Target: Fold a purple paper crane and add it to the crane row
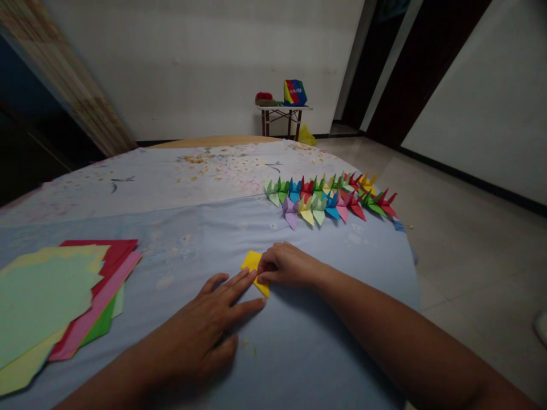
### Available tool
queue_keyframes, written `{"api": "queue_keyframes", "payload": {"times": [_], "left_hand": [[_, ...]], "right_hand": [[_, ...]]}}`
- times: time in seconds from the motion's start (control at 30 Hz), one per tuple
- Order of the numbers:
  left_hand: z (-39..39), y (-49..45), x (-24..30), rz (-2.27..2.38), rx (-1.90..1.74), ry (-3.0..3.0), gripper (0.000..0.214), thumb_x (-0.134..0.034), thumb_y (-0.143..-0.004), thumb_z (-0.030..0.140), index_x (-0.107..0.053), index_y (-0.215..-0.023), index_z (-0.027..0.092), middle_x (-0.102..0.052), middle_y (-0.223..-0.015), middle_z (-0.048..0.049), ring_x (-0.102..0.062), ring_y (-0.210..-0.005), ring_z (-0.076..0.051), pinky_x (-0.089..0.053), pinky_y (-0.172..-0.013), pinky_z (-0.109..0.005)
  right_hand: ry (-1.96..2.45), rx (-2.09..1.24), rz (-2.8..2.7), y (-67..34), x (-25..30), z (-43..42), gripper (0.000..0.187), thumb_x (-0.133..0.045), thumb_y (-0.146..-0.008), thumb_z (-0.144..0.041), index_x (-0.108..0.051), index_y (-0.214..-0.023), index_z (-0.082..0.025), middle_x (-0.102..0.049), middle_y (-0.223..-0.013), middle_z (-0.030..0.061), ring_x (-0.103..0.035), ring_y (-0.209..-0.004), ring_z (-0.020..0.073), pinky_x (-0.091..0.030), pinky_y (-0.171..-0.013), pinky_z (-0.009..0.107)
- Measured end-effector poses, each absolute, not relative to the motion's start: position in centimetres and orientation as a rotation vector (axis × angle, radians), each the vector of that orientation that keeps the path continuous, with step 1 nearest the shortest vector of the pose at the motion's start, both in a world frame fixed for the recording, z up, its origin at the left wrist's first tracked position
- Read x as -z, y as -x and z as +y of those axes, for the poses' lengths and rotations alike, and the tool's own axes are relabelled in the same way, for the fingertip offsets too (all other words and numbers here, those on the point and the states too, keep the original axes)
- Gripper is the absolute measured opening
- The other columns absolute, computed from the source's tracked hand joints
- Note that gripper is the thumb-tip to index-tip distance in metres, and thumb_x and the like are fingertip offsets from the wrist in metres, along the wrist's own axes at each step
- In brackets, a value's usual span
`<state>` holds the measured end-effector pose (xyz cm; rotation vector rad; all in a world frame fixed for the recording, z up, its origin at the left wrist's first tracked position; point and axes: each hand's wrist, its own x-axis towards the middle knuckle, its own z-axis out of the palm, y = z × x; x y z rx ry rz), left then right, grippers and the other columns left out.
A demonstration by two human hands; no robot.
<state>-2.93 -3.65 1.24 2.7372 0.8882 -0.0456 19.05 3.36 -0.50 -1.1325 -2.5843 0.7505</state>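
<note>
A small piece of folded yellow paper (251,260) lies flat on the blue cloth between my hands. My left hand (213,319) rests with its fingers spread, the fingertips touching the paper's left and lower edges. At the paper's right side, my right hand (290,265) has thumb and fingers pinched together on it. The fingers cover part of the paper, so its full outline is hidden. Beyond my right hand stand several folded paper cranes (318,210) in two rows, in red, green, blue, yellow, pink and purple.
A stack of coloured paper sheets (47,296) lies at the left, pale green on top. The round table carries a floral cloth (171,171) and a blue cloth (333,341). By the far wall, a small stand (285,107) holds a colourful box (294,93).
</note>
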Motion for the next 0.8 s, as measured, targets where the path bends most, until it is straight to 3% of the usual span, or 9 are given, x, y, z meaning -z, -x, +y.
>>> {"api": "queue_keyframes", "payload": {"times": [0.2, 0.43, 0.8], "left_hand": [[-3.6, 3.06, -0.63, 0.927, -0.006, -2.734, 0.068, -0.047, -0.08, 0.024, -0.019, -0.142, 0.032, -0.02, -0.151, -0.0013, -0.025, -0.135, -0.028, -0.02, -0.109, -0.051], [-3.71, 2.61, -0.88, 0.953, 0.05, -2.765, 0.065, -0.045, -0.08, 0.021, -0.023, -0.141, 0.033, -0.021, -0.151, -0.0005, -0.026, -0.134, -0.027, -0.021, -0.109, -0.049], [-3.85, 2.35, -0.96, 1.012, 0.068, -2.784, 0.065, -0.044, -0.078, 0.018, -0.028, -0.139, 0.031, -0.028, -0.148, -0.0017, -0.029, -0.133, -0.025, -0.024, -0.108, -0.048]], "right_hand": [[1.118, -0.717, -2.584, -19.04, 0.64, 3.45, 0.015, -0.062, -0.077, -0.03, -0.07, -0.086, -0.021, -0.069, -0.076, 0.0015, -0.058, -0.072, 0.0132, -0.035, -0.066, 0.023], [1.139, -0.731, -2.584, -18.9, 0.29, 3.33, 0.012, -0.061, -0.077, -0.026, -0.069, -0.084, -0.019, -0.067, -0.073, 0.0006, -0.057, -0.067, 0.0115, -0.034, -0.063, 0.022], [1.169, -0.735, -2.509, -19.03, 0.75, 3.44, 0.017, -0.06, -0.079, -0.023, -0.063, -0.096, -0.018, -0.063, -0.075, 0.0003, -0.052, -0.068, 0.0116, -0.035, -0.066, 0.023]]}}
